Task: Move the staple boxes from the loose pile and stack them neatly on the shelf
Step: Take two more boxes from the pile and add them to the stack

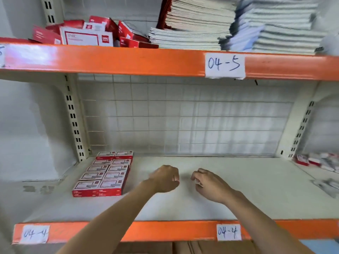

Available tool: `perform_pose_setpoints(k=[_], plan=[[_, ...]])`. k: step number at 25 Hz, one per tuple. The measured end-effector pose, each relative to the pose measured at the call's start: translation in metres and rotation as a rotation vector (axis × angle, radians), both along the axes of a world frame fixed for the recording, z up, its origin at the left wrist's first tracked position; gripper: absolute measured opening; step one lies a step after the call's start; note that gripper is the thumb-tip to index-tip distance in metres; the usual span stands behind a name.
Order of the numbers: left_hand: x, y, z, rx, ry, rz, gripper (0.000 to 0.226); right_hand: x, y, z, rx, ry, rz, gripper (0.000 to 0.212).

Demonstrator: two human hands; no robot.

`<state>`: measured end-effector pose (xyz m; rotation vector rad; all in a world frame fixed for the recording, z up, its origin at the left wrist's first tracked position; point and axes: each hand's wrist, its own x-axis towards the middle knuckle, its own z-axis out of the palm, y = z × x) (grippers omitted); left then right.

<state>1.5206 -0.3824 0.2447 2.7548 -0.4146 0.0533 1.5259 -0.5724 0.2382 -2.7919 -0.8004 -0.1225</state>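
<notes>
Red-and-white staple boxes [104,177] stand in a neat two-column block at the left of the white shelf [238,204] labelled 04-4. A loose, blurred pile of similar boxes [319,163] lies at the far right edge. My left hand [165,179] hovers over the middle of the shelf, curled into a fist with nothing in it, just right of the block. My right hand [208,185] is beside it, fingers curled under, also holding nothing. A small gap separates the two hands.
The upper shelf's orange beam [128,59], labelled 04-5, carries jumbled red boxes [88,34] and stacks of notebooks [229,24]. A wire grid [183,118] backs the lower shelf. Slotted uprights [74,121] flank it. Something grey and blurred [326,186] lies at the right.
</notes>
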Motion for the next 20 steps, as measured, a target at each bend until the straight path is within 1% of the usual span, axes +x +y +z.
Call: perform_pose_setpoints(k=[5, 11, 14, 16, 20], plan=[[-0.017, -0.103, -0.006, -0.098, -0.002, -0.099, 0.018, -0.037, -0.102, -0.004, 0.049, -0.013, -0.112, 0.032], [-0.031, -0.237, -0.016, -0.152, -0.056, -0.212, 0.021, -0.086, -0.234, -0.007, 0.073, -0.040, -0.321, 0.033], [-0.040, -0.291, -0.024, -0.202, -0.093, -0.233, 0.022, -0.102, -0.284, -0.011, 0.108, -0.060, -0.406, 0.033], [-0.040, -0.323, -0.026, -0.201, -0.098, -0.274, 0.022, -0.109, -0.311, -0.013, 0.126, -0.078, -0.469, 0.033], [-0.018, -0.374, -0.026, -0.188, -0.091, -0.340, 0.021, -0.107, -0.353, -0.019, 0.148, -0.079, -0.559, 0.034]])
